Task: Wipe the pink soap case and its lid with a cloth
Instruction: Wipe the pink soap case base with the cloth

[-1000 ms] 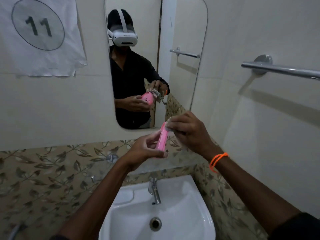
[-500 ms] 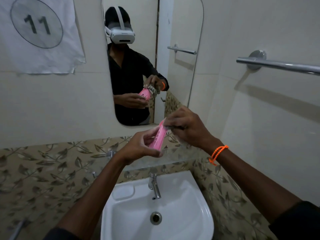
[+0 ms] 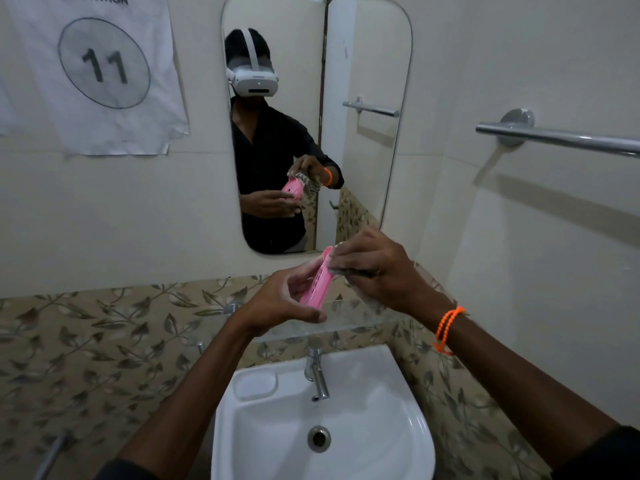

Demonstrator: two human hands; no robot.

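My left hand (image 3: 277, 304) grips a pink soap case part (image 3: 317, 284) with drain holes, held on edge and tilted above the glass shelf. My right hand (image 3: 375, 270) is closed on a patterned cloth (image 3: 367, 297) and presses it against the pink part's upper right side. Most of the cloth is hidden under my right hand. The mirror (image 3: 367, 140) reflects both hands, the pink part and the cloth. I cannot tell whether this piece is the case or its lid, and no second pink piece shows.
A white basin (image 3: 391, 441) with a chrome tap (image 3: 317, 375) sits below my hands. A glass shelf (image 3: 346, 325) runs along the leaf-patterned tiles. A chrome towel rail (image 3: 554, 136) juts from the right wall. A paper sign marked 11 (image 3: 104, 67) hangs at top left.
The pink part has tipped from nearly upright to a slant. My right hand with the cloth has slid along its upper edge. The view has dropped slightly towards the basin.
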